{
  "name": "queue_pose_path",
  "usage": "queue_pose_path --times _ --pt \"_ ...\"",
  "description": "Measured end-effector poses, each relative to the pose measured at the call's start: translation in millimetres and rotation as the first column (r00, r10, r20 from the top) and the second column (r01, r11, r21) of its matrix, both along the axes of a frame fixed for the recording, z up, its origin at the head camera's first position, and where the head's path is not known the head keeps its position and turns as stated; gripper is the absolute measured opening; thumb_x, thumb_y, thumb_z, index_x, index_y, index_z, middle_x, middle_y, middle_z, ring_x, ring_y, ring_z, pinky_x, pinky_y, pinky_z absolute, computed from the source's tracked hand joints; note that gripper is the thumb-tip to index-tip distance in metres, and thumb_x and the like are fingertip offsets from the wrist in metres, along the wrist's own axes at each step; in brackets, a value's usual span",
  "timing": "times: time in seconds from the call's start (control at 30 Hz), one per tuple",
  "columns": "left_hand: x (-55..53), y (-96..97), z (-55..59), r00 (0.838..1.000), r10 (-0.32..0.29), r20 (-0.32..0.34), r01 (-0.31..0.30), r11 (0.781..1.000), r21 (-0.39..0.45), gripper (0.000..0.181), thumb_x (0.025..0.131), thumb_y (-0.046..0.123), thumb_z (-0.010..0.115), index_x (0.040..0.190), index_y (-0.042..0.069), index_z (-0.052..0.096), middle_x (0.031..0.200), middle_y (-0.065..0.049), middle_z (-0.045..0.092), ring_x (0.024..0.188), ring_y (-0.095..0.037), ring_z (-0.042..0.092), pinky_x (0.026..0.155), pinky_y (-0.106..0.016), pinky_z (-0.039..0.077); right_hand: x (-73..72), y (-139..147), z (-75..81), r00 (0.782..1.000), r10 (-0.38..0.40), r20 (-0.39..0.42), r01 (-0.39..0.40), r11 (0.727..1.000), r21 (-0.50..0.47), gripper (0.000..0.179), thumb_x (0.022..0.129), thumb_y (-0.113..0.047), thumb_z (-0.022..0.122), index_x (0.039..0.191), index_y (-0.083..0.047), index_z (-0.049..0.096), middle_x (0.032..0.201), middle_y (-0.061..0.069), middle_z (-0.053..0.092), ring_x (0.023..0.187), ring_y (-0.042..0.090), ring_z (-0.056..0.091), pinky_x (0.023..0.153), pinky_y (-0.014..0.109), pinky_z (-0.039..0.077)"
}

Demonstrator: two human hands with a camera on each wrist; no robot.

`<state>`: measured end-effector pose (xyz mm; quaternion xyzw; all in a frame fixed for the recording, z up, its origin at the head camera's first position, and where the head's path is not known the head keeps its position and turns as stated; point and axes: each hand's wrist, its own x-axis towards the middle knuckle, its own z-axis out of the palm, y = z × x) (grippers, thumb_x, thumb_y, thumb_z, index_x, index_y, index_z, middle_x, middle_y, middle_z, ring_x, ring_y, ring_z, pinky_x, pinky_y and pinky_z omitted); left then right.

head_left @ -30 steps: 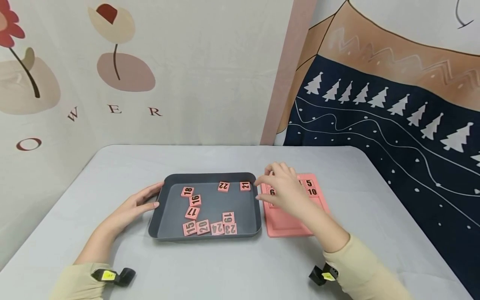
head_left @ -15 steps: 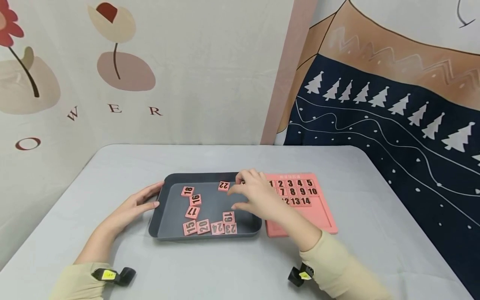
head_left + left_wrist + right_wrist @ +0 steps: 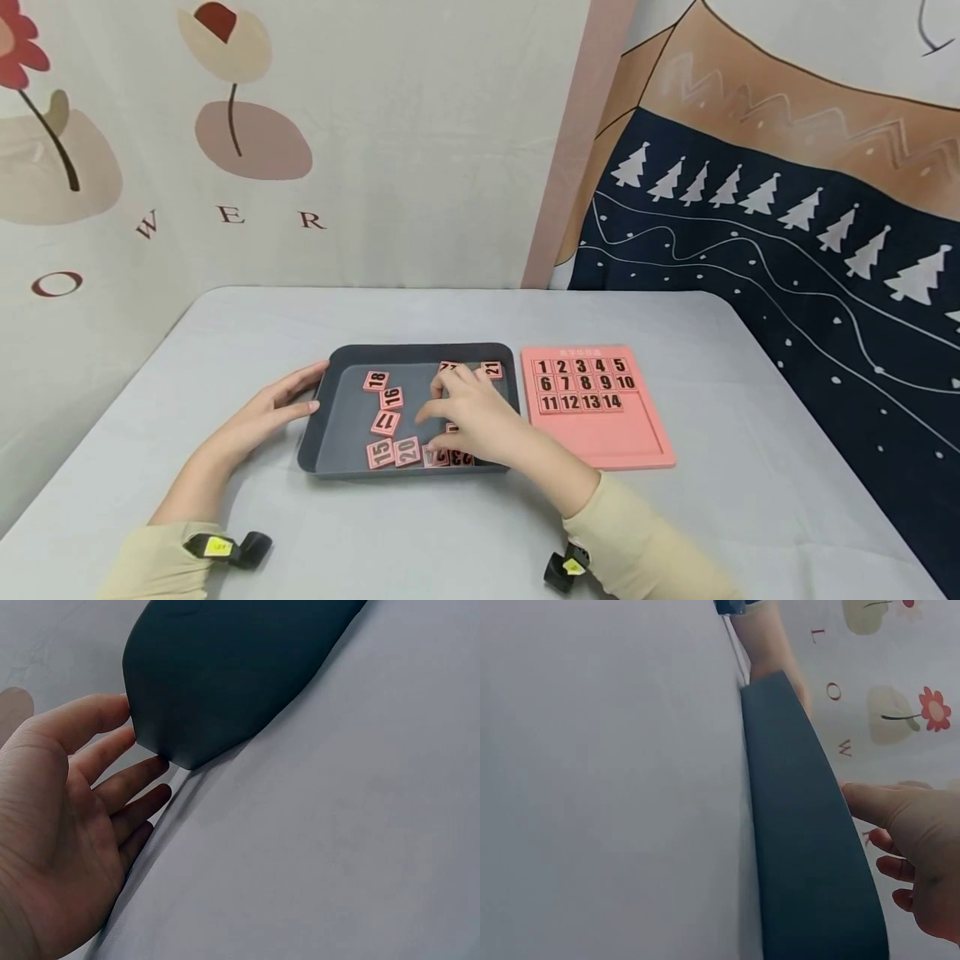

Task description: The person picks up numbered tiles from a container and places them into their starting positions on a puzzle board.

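Swung R hand (image 3: 480, 417) left from board (image 3: 592, 442) side to over loose no. tiles (image 3: 391, 398) in tray (image 3: 337, 417), w/ thumb & fingers apart, nothing visibly held. Resting L hand (image 3: 273, 408) at tray's left rim, w/ fingers relaxed. Prob. selecting, w/ 1–14 (image 3: 586, 383) on board.

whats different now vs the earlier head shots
The right hand moved left, from over the pink board to the gray tray, where it partly hides some loose tiles. Numbers 1 to 14 on the board now all show. No tile was visibly picked up or let go. The left hand stayed at the tray's left side; tray and board look unmoved.
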<state>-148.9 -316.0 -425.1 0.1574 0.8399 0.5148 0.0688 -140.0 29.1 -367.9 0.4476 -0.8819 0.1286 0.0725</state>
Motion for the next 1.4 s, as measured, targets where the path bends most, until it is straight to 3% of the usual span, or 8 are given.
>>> queue_pose_path --times 0.1,0.3,0.53,0.6,0.7,0.97,1.2,1.4 --pt "0.1 0.2 1.0 1.000 0.000 -0.002 0.000 1.000 0.000 0.061 0.097 0.021 0.058 0.150 0.008 0.031 0.151 -0.017 0.032 0.124 0.007 0.033 0.097 -0.008 0.027 1.1 -10 -4.3 1.000 0.021 -0.010 -0.021 1.000 0.005 0.032 0.077 -0.045 0.076 0.106 -0.031 0.073 0.105 -0.006 0.048 0.096 0.013 0.039 0.081 0.031 0.033" --pt "0.4 0.8 1.6 1.000 -0.008 -0.004 0.008 1.000 0.014 0.061 0.096 0.019 0.058 0.150 0.006 0.031 0.151 -0.018 0.031 0.123 0.008 0.033 0.095 -0.006 0.027 1.3 -33 -14.0 0.999 0.035 -0.032 -0.033 0.996 0.081 0.034 0.078 -0.050 0.074 0.108 -0.035 0.071 0.101 -0.009 0.046 0.095 0.011 0.038 0.093 0.033 0.033" --pt "1.0 1.8 1.2 1.000 -0.010 -0.002 0.010 1.000 0.000 0.061 0.097 0.020 0.058 0.150 0.008 0.031 0.151 -0.017 0.032 0.125 0.005 0.034 0.107 -0.026 0.028 -0.4 -51 -25.1 1.000 -0.007 0.002 0.007 0.993 0.121 0.028 0.078 -0.048 0.076 0.103 -0.036 0.073 0.095 -0.010 0.046 0.087 0.009 0.035 0.072 0.023 0.028" --pt "0.9 1.6 0.7 1.000 -0.010 0.000 0.010 1.000 0.000 0.061 0.097 0.020 0.058 0.150 0.008 0.031 0.151 -0.016 0.032 0.125 0.006 0.033 0.107 -0.024 0.028 -0.6 -54 -26.5 1.000 -0.023 0.009 0.021 0.991 0.132 0.027 0.077 -0.048 0.077 0.101 -0.035 0.073 0.095 -0.010 0.047 0.087 0.009 0.035 0.072 0.023 0.028" --pt "0.3 0.6 -0.4 1.000 -0.012 -0.010 0.013 1.000 0.010 0.061 0.097 0.019 0.058 0.150 0.008 0.031 0.151 -0.018 0.032 0.124 0.007 0.033 0.099 -0.011 0.028 -0.7 -58 -27.6 0.999 -0.044 0.026 0.040 0.990 0.132 0.028 0.076 -0.049 0.078 0.099 -0.034 0.073 0.097 -0.009 0.048 0.089 0.010 0.036 0.073 0.024 0.029" --pt "-0.4 -0.1 -2.1 1.000 -0.023 -0.019 0.023 0.999 0.034 0.061 0.096 0.017 0.058 0.150 0.006 0.031 0.151 -0.019 0.031 0.124 0.008 0.033 0.095 -0.006 0.027 1.3 -59 -30.2 0.997 -0.081 0.015 0.079 0.994 0.076 0.026 0.073 -0.050 0.079 0.092 -0.032 0.074 0.097 -0.009 0.046 0.090 0.010 0.036 0.074 0.024 0.029" --pt "0.0 0.7 -1.4 1.000 -0.006 -0.006 0.006 1.000 0.007 0.061 0.097 0.019 0.058 0.150 0.008 0.031 0.151 -0.018 0.031 0.124 0.008 0.032 0.104 -0.018 0.027 8.1 -42 -20.0 0.990 -0.141 -0.020 0.141 0.990 -0.008 0.031 0.071 -0.056 0.078 0.086 -0.029 0.072 0.096 -0.010 0.041 0.092 0.011 0.035 0.082 0.026 0.031" --pt "-0.3 -0.1 -1.2 1.000 -0.020 -0.018 0.020 1.000 0.024 0.060 0.097 0.018 0.057 0.150 0.006 0.031 0.151 -0.020 0.031 0.124 0.008 0.033 0.095 -0.005 0.026 11.8 -19 -9.6 0.980 -0.194 -0.035 0.190 0.977 -0.094 0.032 0.069 -0.055 0.080 0.080 -0.026 0.070 0.096 -0.009 0.041 0.092 0.012 0.035 0.080 0.028 0.031"
